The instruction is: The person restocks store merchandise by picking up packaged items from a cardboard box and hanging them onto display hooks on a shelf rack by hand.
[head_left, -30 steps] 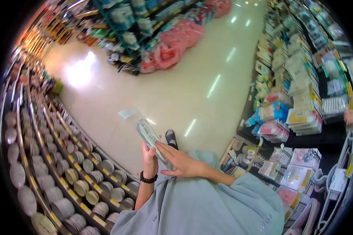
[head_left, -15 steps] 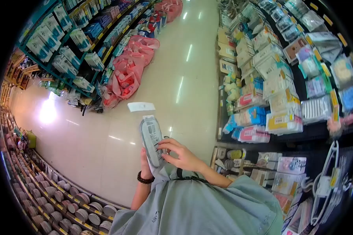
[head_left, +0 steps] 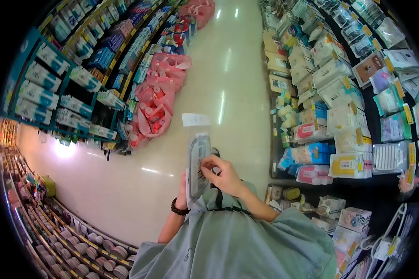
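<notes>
A slim clear-plastic pack of what look like grey insoles [head_left: 199,148] stands nearly upright in front of my body, with a white hanging tab at its top and printed text on its face. My left hand [head_left: 182,189], a dark beaded bracelet at its wrist, holds the pack along its lower left side; most of the fingers are hidden behind it. On the other side, my right hand [head_left: 223,178] has thumb and fingers brought together at the pack's right edge and printed face. Exactly what the fingertips pinch is too small to make out.
Goods fill a rack [head_left: 46,88] at left, with pink bags [head_left: 156,100] along its foot. Packaged items hang on the right-hand display [head_left: 347,139], above white hangers [head_left: 386,242]. Round goods line the lower-left shelves [head_left: 79,246]. A pale tiled aisle [head_left: 237,83] runs ahead.
The pack has shifted right in view and is turned more edge-on. My right fingers have drawn closer together on it. The camera view has shifted, with the left rack appearing larger.
</notes>
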### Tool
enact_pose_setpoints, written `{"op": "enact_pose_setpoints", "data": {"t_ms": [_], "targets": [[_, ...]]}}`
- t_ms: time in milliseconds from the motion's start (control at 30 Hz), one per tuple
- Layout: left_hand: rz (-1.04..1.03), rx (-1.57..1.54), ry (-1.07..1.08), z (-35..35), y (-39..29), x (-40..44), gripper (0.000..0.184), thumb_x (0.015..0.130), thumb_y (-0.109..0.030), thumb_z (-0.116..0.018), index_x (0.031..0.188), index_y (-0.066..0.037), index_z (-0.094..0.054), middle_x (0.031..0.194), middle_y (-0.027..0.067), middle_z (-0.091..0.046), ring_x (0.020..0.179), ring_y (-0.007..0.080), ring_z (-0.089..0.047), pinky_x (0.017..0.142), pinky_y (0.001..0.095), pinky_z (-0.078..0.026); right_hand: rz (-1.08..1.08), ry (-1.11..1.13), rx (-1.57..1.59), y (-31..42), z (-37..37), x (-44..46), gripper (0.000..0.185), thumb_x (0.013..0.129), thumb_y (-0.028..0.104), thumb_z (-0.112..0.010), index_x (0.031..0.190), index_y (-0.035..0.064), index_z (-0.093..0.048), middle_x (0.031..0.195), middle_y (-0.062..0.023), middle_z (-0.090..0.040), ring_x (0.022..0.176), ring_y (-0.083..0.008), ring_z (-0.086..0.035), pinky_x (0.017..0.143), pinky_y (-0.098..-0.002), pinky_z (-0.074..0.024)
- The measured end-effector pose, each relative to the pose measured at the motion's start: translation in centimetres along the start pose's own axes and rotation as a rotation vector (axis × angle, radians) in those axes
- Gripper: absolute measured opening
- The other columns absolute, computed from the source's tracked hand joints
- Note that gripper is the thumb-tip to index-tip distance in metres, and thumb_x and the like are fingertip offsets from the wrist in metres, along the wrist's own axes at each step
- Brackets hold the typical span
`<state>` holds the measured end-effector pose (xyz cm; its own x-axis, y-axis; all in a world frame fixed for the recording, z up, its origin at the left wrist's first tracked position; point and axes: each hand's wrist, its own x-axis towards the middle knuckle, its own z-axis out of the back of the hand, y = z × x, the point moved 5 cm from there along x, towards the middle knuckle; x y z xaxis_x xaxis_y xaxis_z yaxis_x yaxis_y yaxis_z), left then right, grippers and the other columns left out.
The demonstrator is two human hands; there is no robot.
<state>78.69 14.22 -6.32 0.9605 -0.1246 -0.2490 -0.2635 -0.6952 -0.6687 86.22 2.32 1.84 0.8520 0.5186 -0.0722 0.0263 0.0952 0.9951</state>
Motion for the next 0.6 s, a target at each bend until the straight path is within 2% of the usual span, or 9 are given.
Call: {"op": "enact_pose_setpoints", "data": {"t_ms": [67,167,267,367,467,500,600], "targets": [[0.009,0.017,-0.007,0.2,-1.2,3.3,0.073,0.101,-0.056,-0.028,0.148,0.0,-0.034,0.147,0.0169,-0.043,0.132,0.029,-0.047,0.109,0.0422,-0.041,-0.023,-0.036,0.042,-0.9,1.1,3.0,0.02,0.088,0.006,-0.068,0.105,0.0009,-0.061,0.09,-0.0056,-0.064,0.083,-0.0148,-0.062,0.072,-0.0271,-0.0495],[-0.005,-0.034,-0.052,0.8,-3.3,8.2,0.068,0.101,-0.052,-0.03,0.146,-0.001,-0.037,0.141,0.0165,-0.049,0.129,0.0288,-0.05,0.106,0.0418,-0.044,0.118,-0.141,0.004,-0.9,3.3,7.9,0.026,0.088,0.007,-0.068,0.111,0.0022,-0.058,0.106,-0.0078,-0.061,0.091,-0.0166,-0.061,0.076,-0.0287,-0.0494],[0.043,-0.106,0.009,3.8,-4.6,14.1,0.064,0.102,-0.049,-0.034,0.145,-0.002,-0.039,0.138,0.0158,-0.052,0.126,0.0284,-0.052,0.104,0.0423,-0.046,0.193,-0.204,-0.094,-0.5,6.5,14.4,0.035,0.088,0.008,-0.068,0.12,0.0035,-0.056,0.124,-0.0105,-0.054,0.107,-0.0208,-0.057,0.086,-0.0321,-0.0481],[0.038,-0.038,-0.146,0.4,-9.5,20.2,0.059,0.103,-0.044,-0.037,0.145,-0.003,-0.037,0.139,0.0139,-0.05,0.125,0.0272,-0.052,0.102,0.0426,-0.047,0.24,-0.234,-0.108,0.5,8.3,20.7,0.048,0.089,0.006,-0.066,0.134,0.0038,-0.049,0.138,-0.0141,-0.046,0.126,-0.0267,-0.047,0.101,-0.0361,-0.0429],[-0.103,0.234,-0.249,-0.9,-12.8,26.7,0.057,0.104,-0.04,-0.038,0.145,0.0,-0.037,0.139,0.0104,-0.049,0.126,0.0226,-0.051,0.104,0.0365,-0.043,0.311,-0.246,-0.052,1.7,9.8,26.2,0.057,0.09,0.004,-0.062,0.143,0.002,-0.04,0.146,-0.0178,-0.039,0.138,-0.0313,-0.038,0.111,-0.0385,-0.034],[-0.116,0.215,-0.223,-1.4,-13.7,28.6,0.056,0.105,-0.036,-0.036,0.147,0.0,-0.033,0.144,0.0119,-0.045,0.13,0.0246,-0.048,0.107,0.0375,-0.041,0.362,-0.252,-0.056,1.7,10.2,28.0,0.064,0.091,0.003,-0.057,0.149,-0.0002,-0.03,0.152,-0.0204,-0.032,0.144,-0.0321,-0.029,0.117,-0.0391,-0.0244],[-0.152,0.106,-0.147,-2.1,-15.0,33.7,0.058,0.105,-0.036,-0.036,0.149,0.001,-0.029,0.149,0.0132,-0.041,0.134,0.0268,-0.044,0.112,0.039,-0.037,0.36,-0.314,0.098,1.2,12.1,32.7,0.068,0.092,0.001,-0.053,0.152,-0.001,-0.021,0.155,-0.0201,-0.027,0.146,-0.03,-0.024,0.119,-0.0385,-0.0188]]}}
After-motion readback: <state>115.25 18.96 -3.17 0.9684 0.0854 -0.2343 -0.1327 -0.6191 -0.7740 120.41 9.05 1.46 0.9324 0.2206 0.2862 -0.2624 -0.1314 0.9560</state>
